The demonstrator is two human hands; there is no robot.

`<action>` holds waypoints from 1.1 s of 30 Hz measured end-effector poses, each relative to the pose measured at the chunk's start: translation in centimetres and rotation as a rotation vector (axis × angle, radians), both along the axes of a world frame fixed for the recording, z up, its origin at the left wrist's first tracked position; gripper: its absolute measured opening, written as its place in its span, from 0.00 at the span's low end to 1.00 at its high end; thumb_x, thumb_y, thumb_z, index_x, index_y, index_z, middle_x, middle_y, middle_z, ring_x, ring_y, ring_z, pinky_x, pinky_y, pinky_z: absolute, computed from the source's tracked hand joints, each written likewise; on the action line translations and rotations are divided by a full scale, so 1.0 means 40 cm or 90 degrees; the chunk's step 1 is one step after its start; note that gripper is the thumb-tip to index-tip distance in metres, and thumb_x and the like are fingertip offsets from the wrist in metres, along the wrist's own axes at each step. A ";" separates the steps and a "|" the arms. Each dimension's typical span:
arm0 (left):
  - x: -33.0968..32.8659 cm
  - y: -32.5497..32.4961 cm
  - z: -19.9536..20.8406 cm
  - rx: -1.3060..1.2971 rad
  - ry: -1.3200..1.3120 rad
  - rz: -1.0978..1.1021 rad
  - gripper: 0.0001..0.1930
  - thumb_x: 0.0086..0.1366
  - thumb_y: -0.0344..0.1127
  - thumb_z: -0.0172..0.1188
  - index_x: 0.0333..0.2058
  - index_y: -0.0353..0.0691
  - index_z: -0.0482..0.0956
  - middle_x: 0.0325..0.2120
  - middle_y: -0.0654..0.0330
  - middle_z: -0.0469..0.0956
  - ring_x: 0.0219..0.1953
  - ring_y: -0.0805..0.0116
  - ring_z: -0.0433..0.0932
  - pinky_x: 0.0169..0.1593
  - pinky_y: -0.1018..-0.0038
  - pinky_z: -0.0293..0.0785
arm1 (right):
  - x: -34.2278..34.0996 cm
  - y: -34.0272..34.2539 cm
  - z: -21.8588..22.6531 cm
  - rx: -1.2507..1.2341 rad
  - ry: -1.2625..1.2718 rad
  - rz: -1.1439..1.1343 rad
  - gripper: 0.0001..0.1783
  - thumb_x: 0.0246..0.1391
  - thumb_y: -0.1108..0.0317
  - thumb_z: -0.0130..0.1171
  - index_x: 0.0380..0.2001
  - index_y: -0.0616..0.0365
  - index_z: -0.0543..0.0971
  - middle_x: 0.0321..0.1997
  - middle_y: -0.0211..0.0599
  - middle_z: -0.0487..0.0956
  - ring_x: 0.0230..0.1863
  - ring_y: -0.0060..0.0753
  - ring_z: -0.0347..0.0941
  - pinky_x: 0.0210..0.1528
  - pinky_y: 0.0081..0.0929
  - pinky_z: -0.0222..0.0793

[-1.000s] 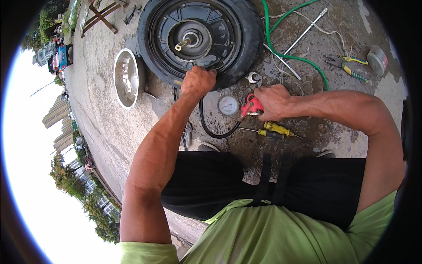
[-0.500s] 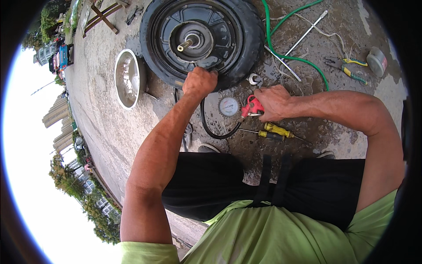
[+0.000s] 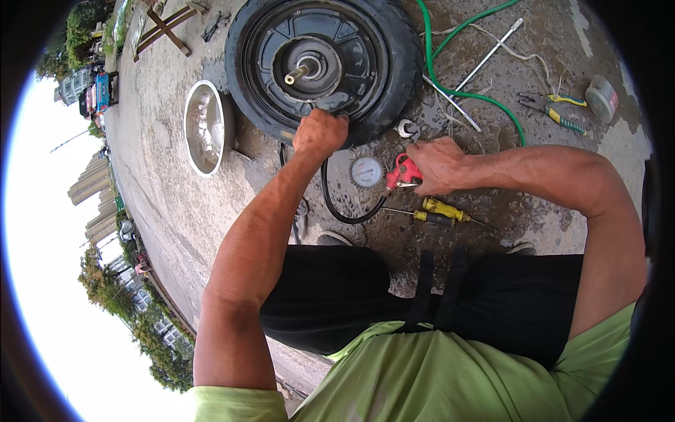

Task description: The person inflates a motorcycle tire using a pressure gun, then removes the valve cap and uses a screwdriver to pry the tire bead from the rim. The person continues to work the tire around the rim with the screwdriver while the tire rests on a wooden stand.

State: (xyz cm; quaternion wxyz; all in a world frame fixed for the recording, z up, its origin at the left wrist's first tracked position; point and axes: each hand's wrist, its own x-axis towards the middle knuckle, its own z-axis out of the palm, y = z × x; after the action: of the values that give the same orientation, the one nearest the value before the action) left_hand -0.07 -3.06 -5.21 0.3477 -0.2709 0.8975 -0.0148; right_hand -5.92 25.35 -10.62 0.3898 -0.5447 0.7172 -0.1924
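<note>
A wheel with a black tyre (image 3: 394, 84) lies flat, its axle (image 3: 299, 72) pointing up. My left hand (image 3: 321, 131) is closed at the wheel's near edge, knuckles up; what its fingers grip is hidden. My right hand (image 3: 439, 164) is wrapped round a red tyre inflator (image 3: 402, 171), which has a round dial gauge (image 3: 366, 171) on its left. From the inflator a black hose (image 3: 342, 216) loops left and up toward my left wrist, its far end out of sight. An open-end wrench (image 3: 406, 128) lies between tyre and right hand.
Two yellow-handled screwdrivers (image 3: 448, 209) lie below my right hand. A metal basin (image 3: 204, 130) stands left of the wheel. Rightward are a green hose (image 3: 510, 117), a cross wrench (image 3: 496, 53), pliers (image 3: 564, 119) and a small tub (image 3: 602, 99). The concrete ground (image 3: 151, 162) is partly wet.
Both hands keep their places and grips. The whole view has shifted very slightly; nothing else has visibly moved.
</note>
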 end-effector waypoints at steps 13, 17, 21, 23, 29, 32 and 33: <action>-0.016 0.008 0.017 0.042 -0.024 0.095 0.26 0.74 0.54 0.54 0.51 0.36 0.88 0.44 0.44 0.85 0.54 0.45 0.85 0.62 0.56 0.79 | 0.001 0.001 -0.004 -0.010 0.002 -0.003 0.36 0.38 0.55 0.72 0.47 0.71 0.79 0.47 0.57 0.85 0.49 0.60 0.86 0.54 0.51 0.81; -0.001 0.000 0.003 -0.001 -0.015 0.010 0.23 0.79 0.47 0.45 0.45 0.41 0.89 0.23 0.51 0.86 0.39 0.49 0.90 0.55 0.56 0.83 | 0.001 -0.002 -0.001 -0.012 0.000 0.001 0.36 0.38 0.55 0.72 0.47 0.71 0.79 0.48 0.58 0.85 0.49 0.61 0.86 0.54 0.51 0.82; -0.007 0.006 0.009 0.007 -0.017 0.034 0.23 0.79 0.49 0.46 0.47 0.42 0.89 0.26 0.50 0.87 0.41 0.46 0.89 0.56 0.54 0.83 | -0.001 0.000 -0.001 -0.012 -0.003 0.001 0.36 0.38 0.54 0.72 0.47 0.71 0.79 0.48 0.58 0.85 0.48 0.61 0.86 0.54 0.52 0.81; 0.007 -0.008 -0.008 -0.008 -0.001 0.006 0.24 0.79 0.49 0.46 0.46 0.42 0.89 0.28 0.48 0.87 0.43 0.45 0.89 0.56 0.54 0.82 | -0.002 -0.003 0.002 -0.010 -0.008 0.004 0.36 0.39 0.54 0.72 0.47 0.71 0.79 0.48 0.58 0.85 0.48 0.61 0.86 0.54 0.52 0.81; 0.000 0.005 0.003 -0.004 0.020 0.041 0.25 0.77 0.52 0.48 0.45 0.40 0.90 0.32 0.45 0.88 0.47 0.43 0.88 0.58 0.54 0.81 | 0.001 0.001 -0.011 -0.021 0.002 -0.003 0.36 0.38 0.55 0.72 0.47 0.71 0.79 0.47 0.58 0.85 0.48 0.62 0.86 0.54 0.52 0.81; -0.014 0.020 0.024 0.007 0.013 0.086 0.25 0.76 0.53 0.49 0.44 0.39 0.90 0.32 0.44 0.88 0.47 0.43 0.88 0.59 0.55 0.80 | 0.004 0.002 -0.019 -0.031 0.003 -0.010 0.35 0.38 0.52 0.75 0.44 0.69 0.79 0.45 0.57 0.85 0.46 0.62 0.85 0.52 0.53 0.81; -0.018 0.027 0.032 0.012 0.011 0.100 0.26 0.76 0.53 0.49 0.44 0.39 0.90 0.31 0.44 0.88 0.47 0.43 0.88 0.59 0.55 0.80 | 0.004 0.003 -0.021 -0.031 0.005 -0.011 0.35 0.38 0.52 0.75 0.44 0.69 0.79 0.45 0.57 0.85 0.46 0.62 0.85 0.52 0.53 0.81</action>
State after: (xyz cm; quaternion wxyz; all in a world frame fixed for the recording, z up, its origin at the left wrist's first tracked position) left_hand -0.78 -1.98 -3.93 0.3427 -0.3375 0.8764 0.0237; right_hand -5.76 25.46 -11.48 0.3717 -0.5487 0.7186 -0.2108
